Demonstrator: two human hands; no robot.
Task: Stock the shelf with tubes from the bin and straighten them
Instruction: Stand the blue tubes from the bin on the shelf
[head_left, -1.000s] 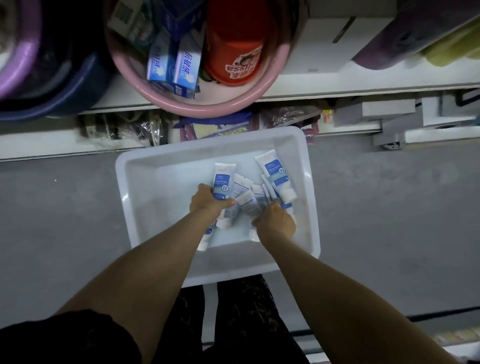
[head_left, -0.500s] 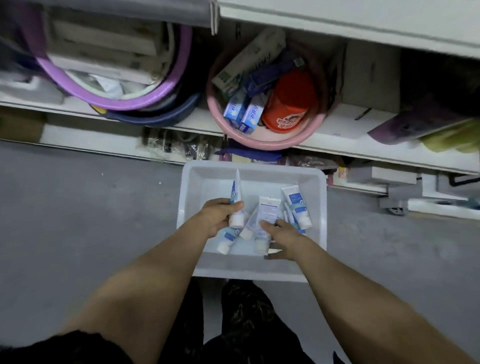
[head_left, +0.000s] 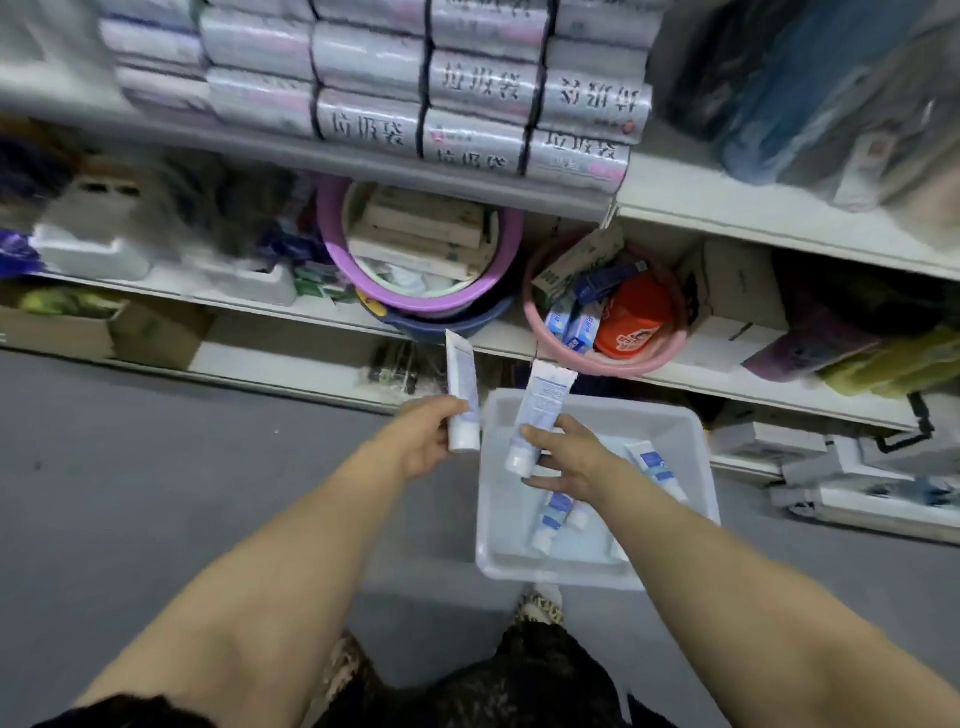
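A white plastic bin (head_left: 670, 415) sits on the grey floor in front of the shelves. My left hand (head_left: 421, 441) grips a white-and-blue tube (head_left: 462, 384) near its cap, left of the bin and above the floor. My right hand (head_left: 569, 457) holds a second tube (head_left: 540, 410) over the bin's far left corner, cap end down. A few more tubes (head_left: 553, 514) lie on the bin's bottom, one (head_left: 652, 465) partly hidden by my right forearm.
The lower shelf (head_left: 691, 379) carries a pink basin (head_left: 660, 358) with small boxes and a red tub, and a purple basin (head_left: 337, 244) with boxes. Stacked wrapped packs (head_left: 467, 88) fill the upper shelf. A cardboard box (head_left: 104, 332) stands at the floor's left.
Both hands have lifted out of the bin, each with one tube, and the left hand has moved left past the bin's edge. The view has tilted up, showing the upper shelf.
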